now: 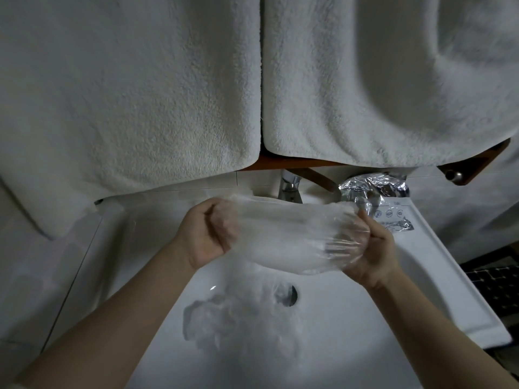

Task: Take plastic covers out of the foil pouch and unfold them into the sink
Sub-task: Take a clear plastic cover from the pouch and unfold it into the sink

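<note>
Head view: looks down over two bare forearms into a white sink [438, 265].
Sink basin: a crumpled clear plastic cover [238, 318] lies on the bottom, nearest the person, partly over the drain [289, 295].
Left hand [209, 234]: fingers curled into a fist around the left edge of a second plastic cover, held above the basin.
Right hand [370, 248]: fingers and thumb pinch the right edge of that same cover; the film drapes over part of the palm.
Stretched cover [286, 234]: thin, translucent, pulled wide between the two hands, hanging in the air over the basin and just in front of the tap.
Faucet [290, 186]: chrome, at the back of the sink, just behind the stretched film.
Foil pouch [379, 197]: silver, crumpled and torn open, lying on the sink's back right ledge, beside the right hand's fingertips.
Towels [140, 88]: two white terry towels hang side by side above the sink, covering most of the far background.
</note>
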A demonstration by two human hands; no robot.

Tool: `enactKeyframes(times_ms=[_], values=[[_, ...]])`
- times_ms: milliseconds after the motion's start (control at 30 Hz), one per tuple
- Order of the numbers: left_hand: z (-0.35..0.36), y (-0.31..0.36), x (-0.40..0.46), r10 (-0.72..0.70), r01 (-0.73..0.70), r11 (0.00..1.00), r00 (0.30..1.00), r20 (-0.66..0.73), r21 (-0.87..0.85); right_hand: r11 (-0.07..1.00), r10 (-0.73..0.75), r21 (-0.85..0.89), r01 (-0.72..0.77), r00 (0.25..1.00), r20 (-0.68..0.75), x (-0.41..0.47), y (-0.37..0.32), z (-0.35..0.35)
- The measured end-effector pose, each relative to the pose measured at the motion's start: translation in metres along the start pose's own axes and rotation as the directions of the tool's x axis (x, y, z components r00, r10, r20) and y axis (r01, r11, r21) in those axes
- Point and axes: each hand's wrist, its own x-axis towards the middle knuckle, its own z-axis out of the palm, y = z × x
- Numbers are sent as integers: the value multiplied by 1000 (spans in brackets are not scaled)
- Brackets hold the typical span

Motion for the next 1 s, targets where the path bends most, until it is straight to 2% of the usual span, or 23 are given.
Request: enactKeyframes(times_ms=[67,133,233,333,367,433,600,667,733,767,800,833,867,900,933,967,1000], values=[[4,-4,-6,-17,13,998,998,61,60,998,-69,-17,68,997,-26,0,3,-6],[13,-8,-11,30,-34,994,999,43,102,997,-78,-11,77,994,-81,3,6,-7],[24,-13,-16,118,-120,990,993,25,72,993,-95,56,105,983,-159,11,8,-3],[16,-16,-14,170,-181,982,971,170,52,997,-81,2,83,978,-191,13,1,2],[14,-18,-13,175,-198,977,956,235,75,994,-112,-30,109,979,-171,14,-1,2],[8,-21,-9,172,-204,976,936,307,73,987,-152,34,155,985,-77,14,-1,0],[16,-26,-14,205,-229,967,960,189,115,985,-171,4,171,983,60,14,10,10],[17,-23,-10,181,-180,963,983,14,201,981,-191,-15,194,974,121,6,7,22],[11,-20,-1,240,-158,889,960,-142,430,946,-220,-213,244,967,130,-5,-1,46],[7,-18,2,273,-127,814,945,-179,567,884,-237,-380,274,961,141,-11,-4,60],[5,-14,3,289,-83,750,934,-211,657,775,-251,-553,305,952,174,-16,-7,73],[4,-10,2,280,-29,709,928,-245,704,585,-261,-734,345,937,233,-20,-9,84],[7,-6,-1,244,21,691,934,-261,723,279,-261,-878,389,911,320,-24,-9,94],[10,-2,-5,194,55,681,948,-252,730,-113,-221,-912,394,885,409,-23,-8,97],[15,2,-10,132,74,674,967,-219,735,-456,-120,-817,354,885,450,-21,-4,101],[21,3,-15,63,90,667,982,-176,740,-673,-27,-671,313,896,444,-19,3,104],[26,2,-18,13,88,658,992,-128,748,-786,39,-542,297,899,436,-17,13,105]])
